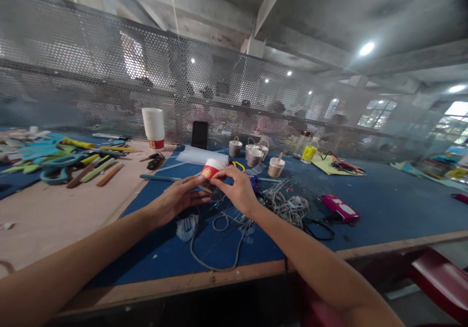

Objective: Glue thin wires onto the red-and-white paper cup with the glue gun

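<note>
A red and white paper cup (212, 167) is held tilted above the blue mat (161, 249). My left hand (183, 195) supports it from the left and below, with fingers round its lower part. My right hand (236, 185) pinches at the cup's right side; whatever lies between its fingertips is too small to make out. Grey cord (288, 207) lies tangled to the right of my hands, and one length loops on the mat below them. Yellow-handled scissors (238, 166) lie just behind my right hand.
Small cups with cord handles (254, 157) and a cup with a stick (276, 167) stand behind. A stack of paper cups (153, 128), a phone (199, 135) and a perforated screen line the back. Tools lie left, a magenta device (341, 208) right.
</note>
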{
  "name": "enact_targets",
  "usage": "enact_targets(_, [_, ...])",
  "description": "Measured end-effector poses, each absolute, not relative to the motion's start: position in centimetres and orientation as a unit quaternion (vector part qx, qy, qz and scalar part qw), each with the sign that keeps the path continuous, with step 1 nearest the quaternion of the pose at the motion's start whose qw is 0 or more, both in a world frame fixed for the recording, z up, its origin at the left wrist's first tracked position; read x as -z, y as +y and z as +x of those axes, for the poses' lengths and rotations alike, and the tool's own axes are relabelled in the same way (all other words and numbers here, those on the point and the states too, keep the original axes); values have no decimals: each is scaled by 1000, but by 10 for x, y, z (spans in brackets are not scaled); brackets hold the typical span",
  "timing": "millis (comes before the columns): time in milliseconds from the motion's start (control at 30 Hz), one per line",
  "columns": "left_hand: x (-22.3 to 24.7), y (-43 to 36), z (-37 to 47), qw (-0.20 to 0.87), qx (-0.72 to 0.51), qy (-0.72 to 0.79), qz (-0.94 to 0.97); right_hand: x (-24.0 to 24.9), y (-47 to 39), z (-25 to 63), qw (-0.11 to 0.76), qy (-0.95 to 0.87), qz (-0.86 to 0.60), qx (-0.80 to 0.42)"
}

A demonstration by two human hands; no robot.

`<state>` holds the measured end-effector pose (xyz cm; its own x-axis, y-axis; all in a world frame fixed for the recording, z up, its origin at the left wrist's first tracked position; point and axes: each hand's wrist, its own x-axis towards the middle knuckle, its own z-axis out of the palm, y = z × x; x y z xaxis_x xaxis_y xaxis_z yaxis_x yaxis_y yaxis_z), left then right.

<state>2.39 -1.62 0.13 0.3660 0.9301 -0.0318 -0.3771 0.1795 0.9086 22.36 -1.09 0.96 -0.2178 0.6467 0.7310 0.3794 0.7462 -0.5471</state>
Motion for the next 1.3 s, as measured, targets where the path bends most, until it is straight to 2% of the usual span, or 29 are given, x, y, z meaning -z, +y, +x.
enact_targets(1300, [-10, -19, 25, 696, -491, 327, 411, -7, -13, 223, 512, -760, -369, -157])
